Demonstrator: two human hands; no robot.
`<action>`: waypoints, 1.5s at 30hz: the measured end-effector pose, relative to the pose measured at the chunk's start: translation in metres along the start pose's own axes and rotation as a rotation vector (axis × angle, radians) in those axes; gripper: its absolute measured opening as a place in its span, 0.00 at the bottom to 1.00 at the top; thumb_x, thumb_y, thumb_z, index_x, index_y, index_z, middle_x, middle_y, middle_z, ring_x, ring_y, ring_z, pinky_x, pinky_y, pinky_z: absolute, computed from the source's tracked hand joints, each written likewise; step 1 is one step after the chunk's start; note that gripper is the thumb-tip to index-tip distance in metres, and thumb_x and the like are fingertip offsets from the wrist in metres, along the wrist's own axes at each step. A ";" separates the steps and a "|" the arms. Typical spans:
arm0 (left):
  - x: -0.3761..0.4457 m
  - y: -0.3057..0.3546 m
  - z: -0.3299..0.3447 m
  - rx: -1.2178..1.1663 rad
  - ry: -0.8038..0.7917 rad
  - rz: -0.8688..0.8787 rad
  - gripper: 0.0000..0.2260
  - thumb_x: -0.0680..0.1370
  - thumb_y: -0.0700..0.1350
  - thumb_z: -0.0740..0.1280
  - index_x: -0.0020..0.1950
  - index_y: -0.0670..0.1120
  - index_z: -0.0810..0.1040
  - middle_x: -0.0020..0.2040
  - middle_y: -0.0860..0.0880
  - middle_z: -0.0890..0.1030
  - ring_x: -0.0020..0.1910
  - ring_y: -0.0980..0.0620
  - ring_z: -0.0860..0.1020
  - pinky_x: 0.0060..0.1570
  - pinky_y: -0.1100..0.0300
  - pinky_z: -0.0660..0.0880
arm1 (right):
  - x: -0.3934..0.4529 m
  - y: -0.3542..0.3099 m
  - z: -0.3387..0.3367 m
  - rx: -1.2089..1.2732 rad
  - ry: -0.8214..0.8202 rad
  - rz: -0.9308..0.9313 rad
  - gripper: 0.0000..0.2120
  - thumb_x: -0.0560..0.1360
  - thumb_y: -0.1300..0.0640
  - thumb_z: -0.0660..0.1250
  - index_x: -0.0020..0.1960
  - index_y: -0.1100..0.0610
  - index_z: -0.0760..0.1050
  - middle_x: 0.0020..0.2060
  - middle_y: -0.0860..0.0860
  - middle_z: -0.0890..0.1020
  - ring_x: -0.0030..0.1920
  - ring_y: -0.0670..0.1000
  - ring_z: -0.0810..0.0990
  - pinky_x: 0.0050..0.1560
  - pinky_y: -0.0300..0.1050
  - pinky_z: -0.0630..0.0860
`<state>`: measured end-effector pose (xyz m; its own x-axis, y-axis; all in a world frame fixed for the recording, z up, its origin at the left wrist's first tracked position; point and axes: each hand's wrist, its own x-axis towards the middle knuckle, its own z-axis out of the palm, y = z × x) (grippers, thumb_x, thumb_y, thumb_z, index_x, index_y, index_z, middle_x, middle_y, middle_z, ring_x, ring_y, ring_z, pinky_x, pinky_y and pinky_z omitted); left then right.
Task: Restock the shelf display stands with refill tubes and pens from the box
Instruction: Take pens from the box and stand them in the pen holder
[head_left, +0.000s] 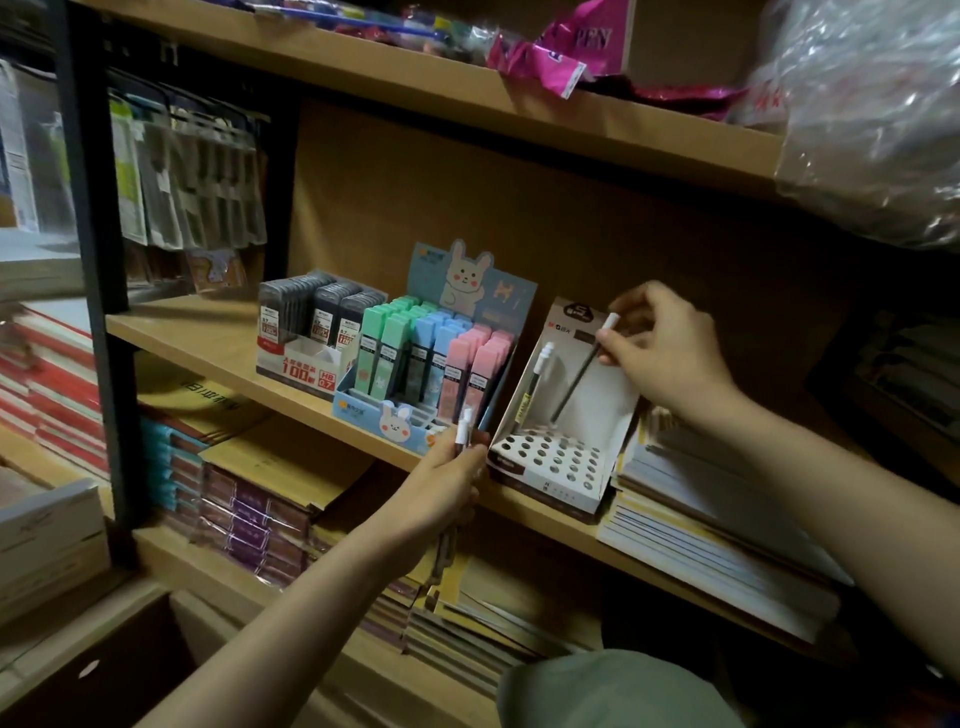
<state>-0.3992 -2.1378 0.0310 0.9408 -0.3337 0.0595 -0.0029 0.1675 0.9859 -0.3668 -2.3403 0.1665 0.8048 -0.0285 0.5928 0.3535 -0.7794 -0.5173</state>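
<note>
Nearest, the left hand (451, 475) is raised in front of the middle shelf (218, 338) edge, its fingers curled round a small bunch of pens (464, 428) whose white caps stand up above the knuckles; the bunch sits just before the gap between the bunny stand (415, 384) and the white stand (558, 457). The white stand sits on the shelf front, its low perforated tray of round holes nearly all open, its tall back card tilted rearward. One capped pen (535, 384) stands tilted in a hole at the tray's rear left. The right hand (662, 345), higher and farther in, pinches a dark pen (582, 369) near its white cap; the pen slants down leftward, its tip at the rear holes. Room is tight sideways: the bunny stand, packed with green, blue and pink refill tubes (431, 358), touches the white stand's left side, and a stack of notebooks (717, 519) crowds its right. Left of the bunny stand is a stand of black tubes (317, 317). Above the stands there is open space up to the upper shelf (467, 88), where pink packets (561, 52) and a clear plastic bag (878, 119) overhang.
</note>
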 end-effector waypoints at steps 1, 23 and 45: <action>0.000 0.000 0.001 -0.010 -0.007 -0.011 0.09 0.83 0.43 0.56 0.61 0.49 0.71 0.45 0.47 0.73 0.34 0.57 0.69 0.33 0.65 0.68 | 0.002 0.001 0.005 -0.004 0.003 -0.006 0.12 0.75 0.60 0.70 0.57 0.51 0.73 0.46 0.46 0.79 0.39 0.42 0.83 0.35 0.30 0.78; 0.009 -0.007 -0.003 0.146 0.000 0.073 0.12 0.83 0.46 0.59 0.63 0.57 0.75 0.56 0.46 0.78 0.45 0.51 0.78 0.42 0.63 0.76 | 0.016 0.010 0.029 -0.208 -0.056 -0.047 0.07 0.74 0.60 0.73 0.49 0.55 0.76 0.45 0.51 0.80 0.46 0.51 0.82 0.49 0.45 0.81; 0.007 0.000 -0.004 0.103 -0.040 0.034 0.11 0.83 0.46 0.57 0.62 0.56 0.74 0.60 0.41 0.77 0.42 0.53 0.74 0.35 0.66 0.73 | 0.019 0.006 0.043 -0.295 -0.079 -0.005 0.09 0.71 0.60 0.75 0.51 0.56 0.82 0.49 0.52 0.83 0.48 0.44 0.76 0.46 0.33 0.70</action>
<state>-0.3912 -2.1366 0.0306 0.9255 -0.3660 0.0977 -0.0719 0.0835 0.9939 -0.3285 -2.3185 0.1480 0.8421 0.0151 0.5391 0.2129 -0.9278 -0.3065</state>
